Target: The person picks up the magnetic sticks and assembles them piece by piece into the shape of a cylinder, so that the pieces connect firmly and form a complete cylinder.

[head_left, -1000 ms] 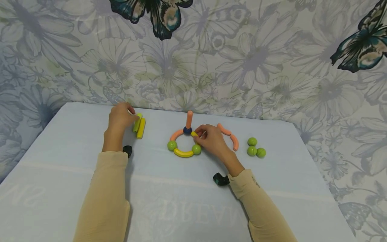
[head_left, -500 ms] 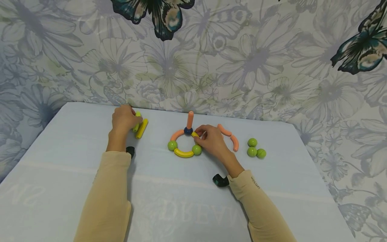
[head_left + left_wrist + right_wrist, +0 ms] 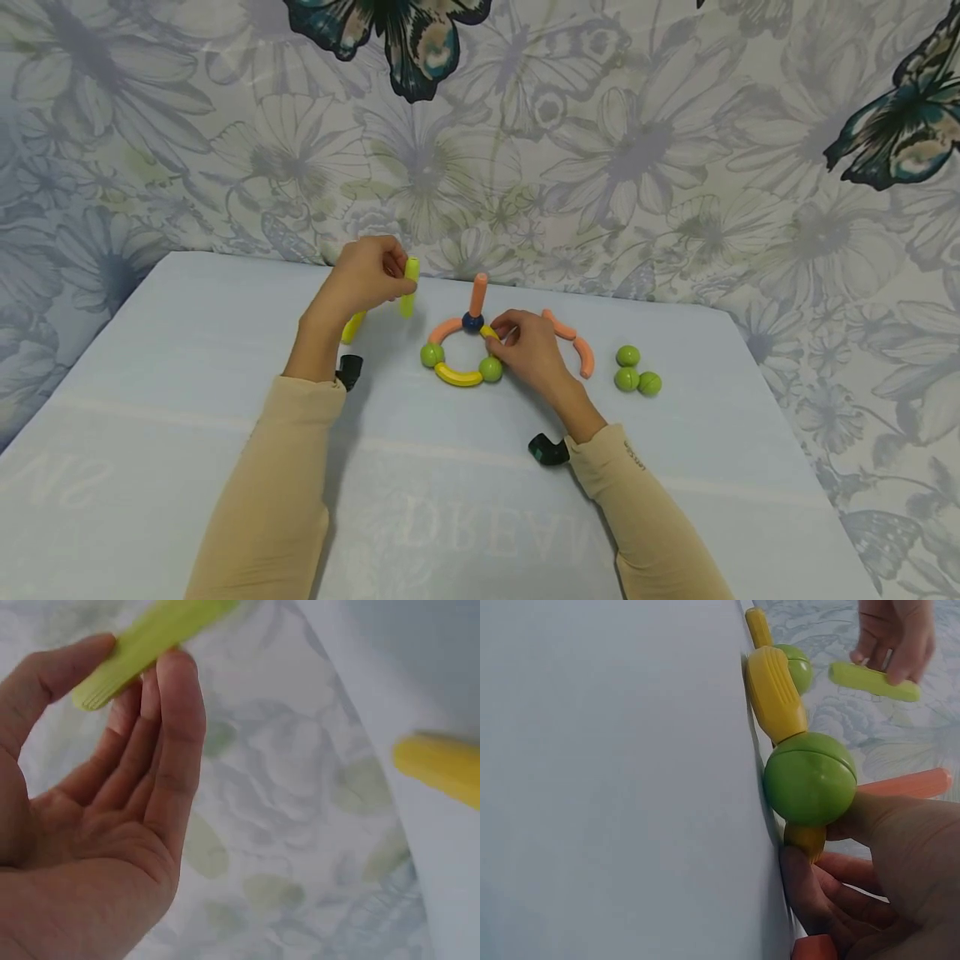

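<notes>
While the left hand [image 3: 365,275] was down on the tabletop [image 3: 187,358] a moment ago, resting over two yellow sticks lying side by side near the far edge, it has now come up and swung toward the middle with one of them. It holds a pale yellow-green stick [image 3: 410,286] pinched between thumb and fingertips, upright and clear of the surface; the wrist view shows the stick [image 3: 150,645] caught at the fingertips with the rest of the palm relaxed. Its darker yellow partner [image 3: 352,327] has been left behind on the tabletop, partly hidden by the left wrist. The right hand [image 3: 528,350] has hardly moved across the three moments: its fingers are curled down over the right side of the ring, pinching the short yellow curved piece [image 3: 489,332] that sits between the dark blue ball [image 3: 472,322] and a green ball [image 3: 491,369]. That ring of arcs and balls lies flat at the centre of the tabletop, with an orange stick [image 3: 478,294] standing upright on the blue ball. Off to the right lie two orange curved pieces [image 3: 573,346] and three loose green balls [image 3: 632,370], untouched. To my eye the lifted stick is being carried toward the structure as its next part, while the right hand steadies the ring to receive it.
</notes>
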Tool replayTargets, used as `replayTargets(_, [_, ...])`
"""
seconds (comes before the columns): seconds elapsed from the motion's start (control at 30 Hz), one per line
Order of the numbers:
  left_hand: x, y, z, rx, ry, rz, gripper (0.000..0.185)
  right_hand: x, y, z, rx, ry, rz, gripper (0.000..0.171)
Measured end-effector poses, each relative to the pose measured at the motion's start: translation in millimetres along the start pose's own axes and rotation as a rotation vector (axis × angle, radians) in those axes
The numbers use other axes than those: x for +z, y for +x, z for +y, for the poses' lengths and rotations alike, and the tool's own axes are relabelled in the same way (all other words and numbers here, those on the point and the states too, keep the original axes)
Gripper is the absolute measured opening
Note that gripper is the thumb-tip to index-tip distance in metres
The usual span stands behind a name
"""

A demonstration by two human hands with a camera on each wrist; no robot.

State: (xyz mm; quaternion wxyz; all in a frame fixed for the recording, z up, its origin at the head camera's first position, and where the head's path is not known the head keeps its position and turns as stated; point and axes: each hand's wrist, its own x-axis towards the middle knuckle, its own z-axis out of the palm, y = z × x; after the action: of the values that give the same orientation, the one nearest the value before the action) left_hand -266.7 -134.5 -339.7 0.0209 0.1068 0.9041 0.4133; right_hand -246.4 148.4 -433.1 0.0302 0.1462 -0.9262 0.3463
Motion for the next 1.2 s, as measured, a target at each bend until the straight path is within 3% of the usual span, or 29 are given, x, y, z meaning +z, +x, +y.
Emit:
replayTargets(0.3, [26.7,-5.3,41.1,0.235,-0.045,-0.240,0.019,1.4,2.5,3.9,-0.019,-0.002,0.019,0.019])
replayTargets(0.5, [44.4,-5.3,51.9,0.343,-0.089,-0.353,0.021,0.1,2.8,5.5,-0.041,0.004,0.029,0.015])
replayTargets(0.67, [61.3,-3.4,55.4,0.429,-0.071,-0.395,0.020,-0.5,3.4,6.5,-0.067,-0.001,0.053,0.011])
replayTargets(0.93, [77.2,-0.9,54.6,0.418,-0.006,-0.454,0.021,0.0,4.9,9.3,-0.088,-0.018,0.060,0.008])
replayTargets(1.2, [75.6,0.2,52.2,0.389,0.026,-0.461,0.020,-0.1,4.8,9.6,-0.099,-0.007,0.057,0.007])
